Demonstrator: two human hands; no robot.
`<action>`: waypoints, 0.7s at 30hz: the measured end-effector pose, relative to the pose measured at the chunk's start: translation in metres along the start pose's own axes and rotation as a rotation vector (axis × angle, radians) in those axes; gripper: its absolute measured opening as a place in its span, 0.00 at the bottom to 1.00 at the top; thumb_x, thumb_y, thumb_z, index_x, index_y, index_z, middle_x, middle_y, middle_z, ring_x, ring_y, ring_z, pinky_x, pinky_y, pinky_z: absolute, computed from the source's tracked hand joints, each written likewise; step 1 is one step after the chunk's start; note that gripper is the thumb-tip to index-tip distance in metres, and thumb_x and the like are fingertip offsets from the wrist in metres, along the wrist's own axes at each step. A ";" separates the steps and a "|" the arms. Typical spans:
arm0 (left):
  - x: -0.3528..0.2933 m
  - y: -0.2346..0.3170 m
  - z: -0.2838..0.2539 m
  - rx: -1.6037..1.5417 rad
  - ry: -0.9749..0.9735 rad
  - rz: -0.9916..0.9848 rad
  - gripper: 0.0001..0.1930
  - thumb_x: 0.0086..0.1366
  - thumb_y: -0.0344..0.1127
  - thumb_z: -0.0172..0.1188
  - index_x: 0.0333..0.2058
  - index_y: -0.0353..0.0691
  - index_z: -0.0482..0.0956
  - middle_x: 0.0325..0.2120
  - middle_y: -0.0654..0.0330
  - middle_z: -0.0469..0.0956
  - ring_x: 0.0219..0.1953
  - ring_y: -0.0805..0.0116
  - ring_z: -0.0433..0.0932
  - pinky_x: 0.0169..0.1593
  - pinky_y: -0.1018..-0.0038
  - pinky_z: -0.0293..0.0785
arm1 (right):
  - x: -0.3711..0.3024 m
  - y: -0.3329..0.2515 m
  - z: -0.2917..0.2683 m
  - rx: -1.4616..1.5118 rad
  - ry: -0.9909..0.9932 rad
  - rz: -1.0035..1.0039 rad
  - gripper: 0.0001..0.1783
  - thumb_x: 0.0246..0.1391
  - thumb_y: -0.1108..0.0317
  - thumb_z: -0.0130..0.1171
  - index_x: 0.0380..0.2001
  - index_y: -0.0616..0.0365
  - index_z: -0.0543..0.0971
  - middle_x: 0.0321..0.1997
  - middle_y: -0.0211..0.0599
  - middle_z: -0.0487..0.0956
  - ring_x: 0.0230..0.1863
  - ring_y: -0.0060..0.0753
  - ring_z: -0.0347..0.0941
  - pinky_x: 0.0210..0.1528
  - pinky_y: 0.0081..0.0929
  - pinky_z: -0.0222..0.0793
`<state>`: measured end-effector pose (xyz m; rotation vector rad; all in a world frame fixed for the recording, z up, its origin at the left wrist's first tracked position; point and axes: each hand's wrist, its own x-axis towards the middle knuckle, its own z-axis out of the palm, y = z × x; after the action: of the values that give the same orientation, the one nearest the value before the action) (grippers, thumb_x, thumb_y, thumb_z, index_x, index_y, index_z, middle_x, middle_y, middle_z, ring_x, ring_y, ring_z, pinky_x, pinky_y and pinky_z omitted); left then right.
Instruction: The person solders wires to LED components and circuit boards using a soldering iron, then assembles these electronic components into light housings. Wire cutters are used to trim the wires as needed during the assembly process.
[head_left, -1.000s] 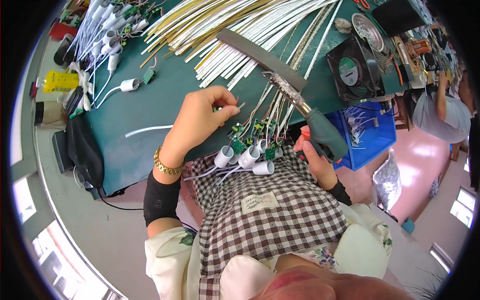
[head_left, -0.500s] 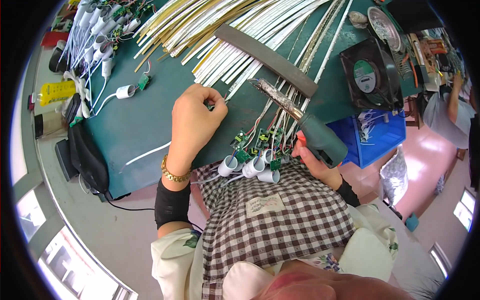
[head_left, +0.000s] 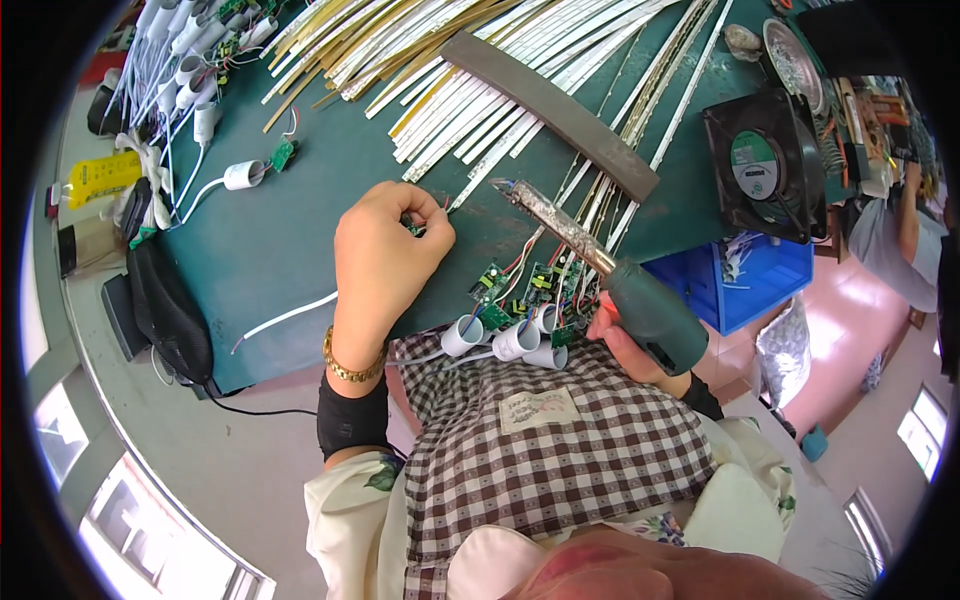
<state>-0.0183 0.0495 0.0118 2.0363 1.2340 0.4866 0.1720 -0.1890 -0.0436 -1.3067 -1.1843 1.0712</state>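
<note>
My left hand [head_left: 385,255] rests on the green table mat [head_left: 270,240], its fingers pinched on a small wired part near the end of a white light strip [head_left: 470,190]. My right hand [head_left: 625,345] grips the dark green handle of a soldering iron [head_left: 600,270], whose crusted metal tip points up-left toward my left fingertips. Between my hands lie several small green circuit boards [head_left: 535,285] with red and white wires, joined to white plastic lamp caps [head_left: 505,340] at the table's front edge.
Long white and yellow light strips [head_left: 480,60] fan across the far mat under a grey flat bar [head_left: 550,110]. A black fan [head_left: 765,165] and blue bin [head_left: 745,280] stand right. More white caps [head_left: 190,70] lie far left. Another person's arm [head_left: 910,215] shows far right.
My left hand has slid left and forward over the mat. The soldering iron has swung with it, its tip now pointing closer to my left fingers.
</note>
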 end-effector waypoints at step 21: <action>0.000 -0.002 -0.002 -0.009 -0.023 0.058 0.04 0.48 0.28 0.64 0.21 0.36 0.79 0.20 0.58 0.76 0.24 0.62 0.76 0.30 0.71 0.71 | 0.016 -0.023 0.006 -0.228 0.045 -0.028 0.19 0.41 0.76 0.66 0.41 0.62 0.80 0.39 0.43 0.81 0.34 0.43 0.80 0.36 0.28 0.76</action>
<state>-0.0202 0.0505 0.0117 2.0693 1.1592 0.4938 0.1660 -0.1725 -0.0212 -1.4761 -1.3165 0.9015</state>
